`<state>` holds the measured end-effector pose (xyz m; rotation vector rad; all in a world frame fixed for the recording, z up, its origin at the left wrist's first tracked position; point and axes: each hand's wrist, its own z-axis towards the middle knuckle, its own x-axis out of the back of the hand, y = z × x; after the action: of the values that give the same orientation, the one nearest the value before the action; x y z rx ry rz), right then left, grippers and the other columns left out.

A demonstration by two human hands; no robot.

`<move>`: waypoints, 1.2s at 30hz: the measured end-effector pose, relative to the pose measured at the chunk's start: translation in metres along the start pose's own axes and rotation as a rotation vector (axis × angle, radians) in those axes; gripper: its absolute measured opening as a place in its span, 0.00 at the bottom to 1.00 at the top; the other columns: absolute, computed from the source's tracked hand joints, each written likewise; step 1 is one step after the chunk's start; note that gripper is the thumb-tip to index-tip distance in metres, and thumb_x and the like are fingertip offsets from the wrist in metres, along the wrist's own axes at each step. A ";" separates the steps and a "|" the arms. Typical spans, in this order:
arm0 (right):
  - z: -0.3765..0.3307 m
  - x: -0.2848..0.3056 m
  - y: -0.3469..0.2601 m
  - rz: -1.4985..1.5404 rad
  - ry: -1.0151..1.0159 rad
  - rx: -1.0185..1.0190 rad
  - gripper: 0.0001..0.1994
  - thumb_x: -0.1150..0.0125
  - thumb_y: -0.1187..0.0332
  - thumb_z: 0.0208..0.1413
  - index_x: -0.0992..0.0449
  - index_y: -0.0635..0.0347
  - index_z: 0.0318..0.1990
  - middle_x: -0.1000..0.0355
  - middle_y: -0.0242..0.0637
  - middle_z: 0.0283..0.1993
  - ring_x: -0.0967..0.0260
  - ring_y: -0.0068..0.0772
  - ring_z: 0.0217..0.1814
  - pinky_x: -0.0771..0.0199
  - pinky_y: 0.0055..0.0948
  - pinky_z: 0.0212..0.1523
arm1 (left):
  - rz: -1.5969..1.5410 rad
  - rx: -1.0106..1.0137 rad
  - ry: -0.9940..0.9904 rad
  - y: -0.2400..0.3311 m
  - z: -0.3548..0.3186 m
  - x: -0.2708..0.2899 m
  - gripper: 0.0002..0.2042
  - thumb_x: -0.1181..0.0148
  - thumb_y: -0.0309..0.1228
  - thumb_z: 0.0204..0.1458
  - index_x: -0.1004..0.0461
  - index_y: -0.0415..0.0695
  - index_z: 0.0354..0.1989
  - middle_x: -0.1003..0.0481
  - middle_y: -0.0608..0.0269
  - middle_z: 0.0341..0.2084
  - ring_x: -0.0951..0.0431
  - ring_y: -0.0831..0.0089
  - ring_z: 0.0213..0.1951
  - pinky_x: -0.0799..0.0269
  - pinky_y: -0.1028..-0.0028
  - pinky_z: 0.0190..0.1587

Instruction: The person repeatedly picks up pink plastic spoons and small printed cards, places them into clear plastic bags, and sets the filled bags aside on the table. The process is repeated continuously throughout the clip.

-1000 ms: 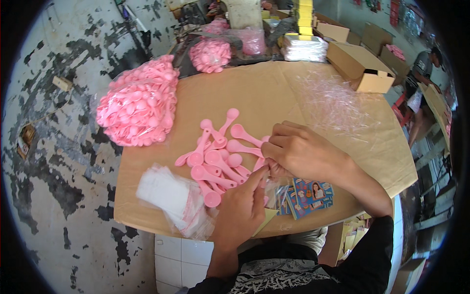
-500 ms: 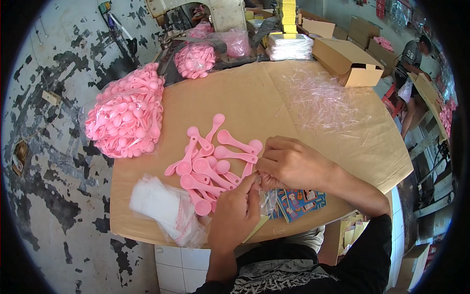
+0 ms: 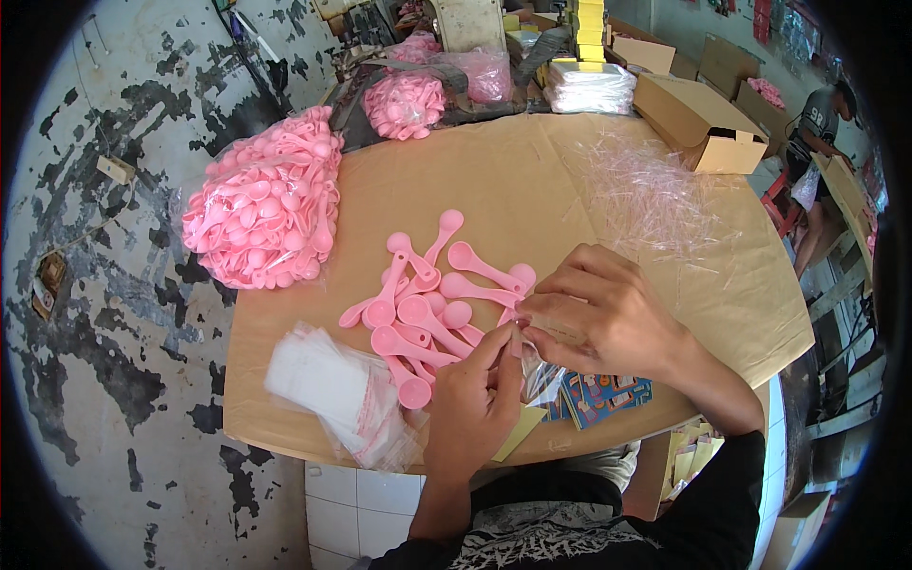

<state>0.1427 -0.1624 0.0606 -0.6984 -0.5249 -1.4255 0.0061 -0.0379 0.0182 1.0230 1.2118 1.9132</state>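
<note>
My left hand (image 3: 478,394) is closed in a pinch, thumb and index finger together on the top of a small clear plastic bag (image 3: 543,377). The bag hangs between my hands, and its contents are hard to make out. Meeting it at the fingertips, my right hand (image 3: 608,309) pinches the same spot with bent fingers. Just beyond my hands lies a loose heap of pink measuring spoons (image 3: 427,318). Blue printed cards (image 3: 611,397) lie below my right hand, and a yellowish card (image 3: 521,434) is by my left wrist.
A stack of clear flat bags (image 3: 328,385) lies at the table's left front. A large bag of pink spoons (image 3: 266,204) stands behind it. Thin clear plastic strips (image 3: 655,204) are piled at the back right, near a cardboard box (image 3: 698,123). Another person (image 3: 817,133) sits far right.
My right hand's fingers have spread and lifted a little, while the left keeps its pinch. The whole view has shifted slightly, so the table appears farther right.
</note>
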 end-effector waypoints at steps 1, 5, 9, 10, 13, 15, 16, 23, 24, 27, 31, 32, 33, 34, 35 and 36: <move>0.000 -0.001 0.000 -0.042 0.010 0.032 0.10 0.30 0.69 0.40 0.21 0.58 0.32 0.25 0.30 0.31 0.30 0.32 0.32 0.27 0.30 0.33 | 0.000 0.003 0.002 -0.001 0.000 0.000 0.13 0.49 0.23 0.57 0.29 0.33 0.50 0.29 0.57 0.15 0.29 0.79 0.16 0.36 0.75 0.20; -0.005 -0.006 0.002 -0.051 -0.016 0.036 0.10 0.30 0.69 0.39 0.20 0.58 0.32 0.25 0.30 0.31 0.30 0.32 0.32 0.27 0.30 0.34 | 0.179 -0.051 -0.047 0.005 0.003 0.003 0.13 0.48 0.23 0.56 0.29 0.36 0.49 0.30 0.48 0.16 0.28 0.65 0.15 0.36 0.69 0.21; -0.010 -0.008 0.005 -0.051 -0.094 0.020 0.10 0.30 0.70 0.35 0.25 0.59 0.28 0.28 0.31 0.27 0.30 0.33 0.34 0.27 0.32 0.35 | 0.293 -0.059 -0.157 0.006 0.006 0.003 0.12 0.49 0.23 0.56 0.29 0.39 0.47 0.31 0.45 0.17 0.29 0.54 0.17 0.36 0.64 0.22; -0.012 -0.008 0.006 -0.050 -0.133 0.003 0.11 0.31 0.70 0.33 0.28 0.59 0.25 0.30 0.32 0.26 0.31 0.34 0.35 0.28 0.33 0.36 | 0.292 -0.060 -0.165 0.005 0.006 0.001 0.12 0.49 0.23 0.56 0.29 0.39 0.47 0.31 0.45 0.17 0.29 0.54 0.17 0.36 0.64 0.22; -0.014 -0.007 0.011 -0.043 -0.043 -0.092 0.09 0.33 0.72 0.40 0.30 0.59 0.25 0.32 0.31 0.22 0.31 0.33 0.28 0.28 0.32 0.30 | 0.297 -0.174 -0.126 0.001 0.003 -0.004 0.12 0.49 0.23 0.56 0.28 0.39 0.48 0.27 0.47 0.20 0.27 0.61 0.17 0.34 0.67 0.22; -0.010 0.006 0.014 0.099 0.042 -0.217 0.07 0.35 0.72 0.42 0.30 0.59 0.25 0.32 0.30 0.22 0.31 0.31 0.27 0.29 0.31 0.29 | 0.037 -0.043 -0.059 -0.003 -0.002 -0.004 0.10 0.50 0.25 0.58 0.28 0.39 0.47 0.22 0.54 0.24 0.27 0.73 0.17 0.32 0.72 0.23; -0.005 0.012 0.015 0.259 0.127 -0.320 0.06 0.37 0.72 0.45 0.29 0.59 0.25 0.33 0.30 0.21 0.32 0.29 0.26 0.30 0.30 0.28 | -0.092 0.002 0.024 -0.003 -0.007 0.000 0.11 0.55 0.27 0.63 0.31 0.37 0.49 0.19 0.56 0.32 0.28 0.81 0.20 0.30 0.77 0.25; -0.057 0.101 0.094 0.718 -0.362 -0.471 0.07 0.41 0.76 0.50 0.24 0.63 0.37 0.24 0.33 0.32 0.28 0.28 0.32 0.28 0.27 0.34 | -0.593 0.144 0.180 -0.007 -0.001 0.004 0.14 0.59 0.29 0.65 0.37 0.32 0.53 0.23 0.48 0.42 0.23 0.79 0.29 0.26 0.79 0.31; -0.059 0.097 0.101 0.329 -0.423 -0.758 0.08 0.42 0.75 0.52 0.22 0.62 0.40 0.23 0.35 0.34 0.27 0.31 0.36 0.27 0.28 0.40 | -0.595 0.152 0.178 -0.012 -0.005 0.005 0.14 0.59 0.29 0.65 0.37 0.32 0.53 0.23 0.48 0.42 0.23 0.79 0.29 0.26 0.79 0.31; -0.106 0.087 0.153 -0.698 -0.097 -0.528 0.15 0.46 0.78 0.53 0.25 0.63 0.49 0.23 0.35 0.44 0.28 0.29 0.46 0.30 0.27 0.50 | -0.570 0.138 0.108 -0.031 -0.004 0.012 0.17 0.55 0.34 0.65 0.32 0.32 0.51 0.23 0.52 0.39 0.20 0.72 0.35 0.23 0.77 0.33; -0.058 0.089 0.107 0.098 0.231 -0.671 0.12 0.48 0.78 0.58 0.24 0.63 0.49 0.24 0.35 0.44 0.30 0.24 0.45 0.30 0.26 0.48 | -0.698 0.223 0.110 -0.027 -0.009 0.017 0.14 0.53 0.30 0.64 0.29 0.32 0.51 0.24 0.63 0.37 0.24 0.81 0.34 0.28 0.82 0.36; -0.048 0.077 0.088 0.230 0.219 -0.648 0.12 0.48 0.77 0.59 0.24 0.63 0.49 0.24 0.37 0.42 0.30 0.24 0.45 0.30 0.26 0.48 | -0.750 0.219 0.130 -0.023 -0.008 0.016 0.14 0.52 0.30 0.64 0.29 0.32 0.51 0.25 0.64 0.37 0.25 0.83 0.33 0.29 0.83 0.34; -0.039 0.057 0.063 0.395 0.123 -0.634 0.12 0.47 0.77 0.59 0.24 0.63 0.49 0.24 0.36 0.40 0.29 0.23 0.43 0.29 0.25 0.46 | -0.740 0.222 0.153 -0.021 -0.006 0.015 0.14 0.52 0.30 0.64 0.29 0.32 0.51 0.25 0.64 0.37 0.25 0.83 0.33 0.29 0.83 0.34; -0.031 0.038 0.037 0.555 0.027 -0.618 0.11 0.46 0.76 0.59 0.24 0.63 0.49 0.24 0.36 0.39 0.29 0.22 0.42 0.29 0.24 0.44 | -0.775 0.231 0.131 -0.017 -0.005 0.012 0.14 0.52 0.30 0.64 0.29 0.33 0.51 0.25 0.65 0.36 0.26 0.84 0.32 0.30 0.83 0.33; -0.021 0.021 0.019 0.646 -0.142 -0.575 0.11 0.43 0.76 0.57 0.24 0.64 0.47 0.24 0.35 0.38 0.27 0.22 0.40 0.27 0.24 0.42 | -0.802 0.241 0.119 -0.016 -0.007 0.013 0.14 0.52 0.30 0.64 0.29 0.33 0.52 0.25 0.65 0.35 0.26 0.85 0.32 0.30 0.83 0.32; -0.016 0.010 0.005 0.713 -0.303 -0.540 0.10 0.39 0.76 0.55 0.23 0.66 0.45 0.23 0.35 0.37 0.26 0.23 0.38 0.26 0.24 0.40 | -0.831 0.228 0.072 -0.024 -0.006 0.010 0.15 0.53 0.30 0.64 0.30 0.34 0.54 0.26 0.66 0.34 0.27 0.85 0.30 0.31 0.84 0.31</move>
<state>0.1474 -0.1805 0.0562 -1.3871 -0.0762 -0.7764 -0.0019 -0.0234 -0.0025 0.4264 1.5959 1.1823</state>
